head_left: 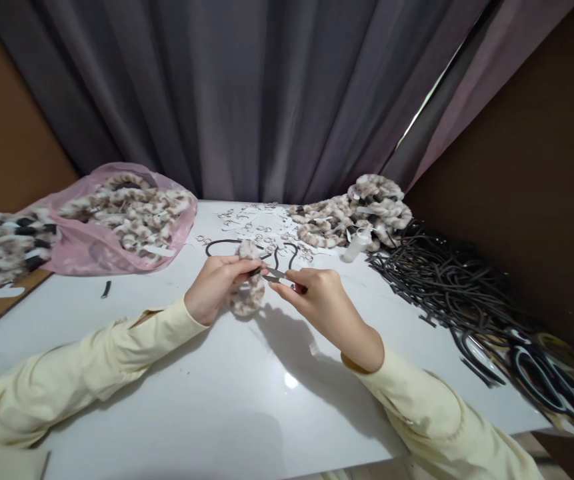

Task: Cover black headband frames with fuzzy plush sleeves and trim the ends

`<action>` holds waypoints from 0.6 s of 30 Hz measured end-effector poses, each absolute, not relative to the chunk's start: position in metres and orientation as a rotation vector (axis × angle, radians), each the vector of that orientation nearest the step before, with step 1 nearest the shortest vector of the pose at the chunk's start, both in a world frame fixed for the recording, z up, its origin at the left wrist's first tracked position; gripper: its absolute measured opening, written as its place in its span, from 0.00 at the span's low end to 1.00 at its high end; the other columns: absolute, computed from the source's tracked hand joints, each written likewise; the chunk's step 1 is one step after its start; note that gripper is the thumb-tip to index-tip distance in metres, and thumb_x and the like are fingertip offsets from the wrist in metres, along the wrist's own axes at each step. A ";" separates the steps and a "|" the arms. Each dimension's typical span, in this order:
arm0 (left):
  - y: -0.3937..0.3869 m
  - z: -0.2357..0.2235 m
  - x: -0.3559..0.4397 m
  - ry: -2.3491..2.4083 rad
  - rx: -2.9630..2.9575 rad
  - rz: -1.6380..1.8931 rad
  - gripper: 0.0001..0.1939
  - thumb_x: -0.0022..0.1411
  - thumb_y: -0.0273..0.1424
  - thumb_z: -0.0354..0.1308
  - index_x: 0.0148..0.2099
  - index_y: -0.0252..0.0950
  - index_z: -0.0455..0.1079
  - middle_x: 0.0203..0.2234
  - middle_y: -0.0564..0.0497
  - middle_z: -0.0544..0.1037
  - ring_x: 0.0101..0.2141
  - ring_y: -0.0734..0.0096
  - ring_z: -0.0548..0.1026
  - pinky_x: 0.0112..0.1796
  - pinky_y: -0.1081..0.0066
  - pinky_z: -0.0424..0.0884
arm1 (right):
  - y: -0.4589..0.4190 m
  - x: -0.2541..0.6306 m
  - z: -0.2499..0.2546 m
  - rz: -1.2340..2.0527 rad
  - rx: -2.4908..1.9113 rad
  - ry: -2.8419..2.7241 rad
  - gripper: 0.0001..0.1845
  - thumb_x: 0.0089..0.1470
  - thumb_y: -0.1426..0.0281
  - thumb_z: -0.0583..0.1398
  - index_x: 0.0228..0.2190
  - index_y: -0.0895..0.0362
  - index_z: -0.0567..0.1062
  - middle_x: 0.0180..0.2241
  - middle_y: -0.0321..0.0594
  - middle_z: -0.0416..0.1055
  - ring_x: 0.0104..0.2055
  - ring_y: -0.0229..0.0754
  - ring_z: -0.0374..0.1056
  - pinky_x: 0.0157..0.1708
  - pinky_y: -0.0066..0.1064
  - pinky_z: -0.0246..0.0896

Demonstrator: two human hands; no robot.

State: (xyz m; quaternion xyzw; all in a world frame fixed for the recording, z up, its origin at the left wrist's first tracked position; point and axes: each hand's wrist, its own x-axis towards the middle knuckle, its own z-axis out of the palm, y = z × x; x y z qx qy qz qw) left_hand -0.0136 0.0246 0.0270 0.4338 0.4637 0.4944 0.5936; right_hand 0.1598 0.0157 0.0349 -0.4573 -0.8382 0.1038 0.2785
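Observation:
In the middle of the table my left hand (220, 283) pinches a white-and-brown furry fabric loop (247, 303) near its dark end. The furry loop rises above the fingers and hangs below them. From the right, my right hand (317, 293) grips a slim dark metal tool with two prongs (277, 273), which looks like tweezers. Its tip meets the dark end at my left fingertips; the exact contact is too small to make out. Just behind both hands lies a thin black cord (221, 242), bent in curves.
A pink plastic bag (67, 250) of furry loops stands at left. Small metal rings (267, 230) lie at the back, beside more furry loops (377, 200) and a small translucent bottle (357, 247). Black cords (447, 280) and scissors (537, 377) lie at right. A black scrap (106, 289) sits left.

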 end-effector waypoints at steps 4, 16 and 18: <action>0.038 0.038 -0.032 1.102 1.153 0.938 0.05 0.45 0.26 0.58 0.24 0.32 0.76 0.31 0.42 0.79 0.38 0.58 0.74 0.30 0.72 0.68 | 0.015 0.169 0.047 0.268 -1.245 -2.222 0.23 0.52 0.69 0.59 0.15 0.58 0.51 0.13 0.29 0.47 0.19 0.30 0.41 0.20 0.24 0.40; 0.066 0.052 -0.058 0.884 1.120 0.705 0.04 0.31 0.21 0.50 0.11 0.33 0.61 0.11 0.47 0.67 0.25 0.58 0.74 0.28 0.65 0.73 | -0.030 0.223 0.070 -0.001 -1.335 -1.939 0.19 0.52 0.60 0.57 0.16 0.59 0.71 0.14 0.33 0.58 0.18 0.32 0.52 0.19 0.24 0.50; 0.072 0.055 -0.052 0.903 1.351 0.682 0.09 0.33 0.20 0.50 0.08 0.33 0.56 0.07 0.49 0.62 0.15 0.67 0.67 0.20 0.68 0.69 | -0.045 0.238 0.060 -0.002 -1.396 -1.885 0.17 0.50 0.60 0.59 0.18 0.58 0.74 0.14 0.34 0.60 0.17 0.34 0.56 0.18 0.25 0.54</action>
